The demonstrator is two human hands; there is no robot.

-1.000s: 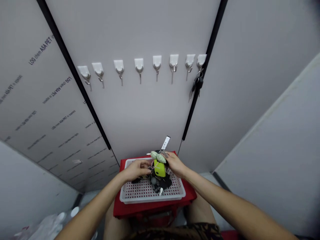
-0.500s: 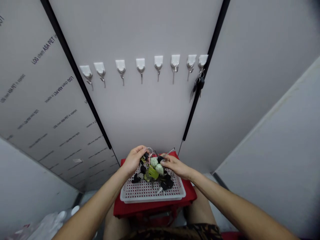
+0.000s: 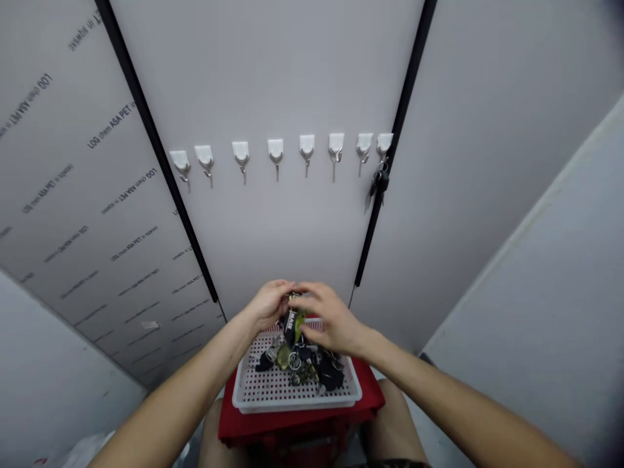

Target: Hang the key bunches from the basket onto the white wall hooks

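Note:
My left hand (image 3: 270,304) is closed on the top of a keychain with a black tag (image 3: 291,327) that carries pale lettering. The tag hangs over a white plastic basket (image 3: 297,409). My right hand (image 3: 331,318) reaches across from the right, thumb and fingers apart, its fingertips close to the left ones. A yellow-green piece (image 3: 299,326) shows beside the black tag, near the right thumb. Inside the basket lie several keys and key rings (image 3: 294,361), a round yellowish charm (image 3: 283,357) and a black key bunch (image 3: 330,374). The fingertips partly hide the keychain's top.
A row of several white adhesive hooks (image 3: 275,149) runs along the wall ahead. Black keys (image 3: 379,182) hang from the rightmost hook, by a black strip (image 3: 397,123). The basket rests on a red cloth surface (image 3: 302,426). Plastic bags (image 3: 90,452) lie at lower left.
The pale green charms and metal key are out of sight. My right hand has moved left and up towards the left one, and the lettered black tag now hangs below the left hand.

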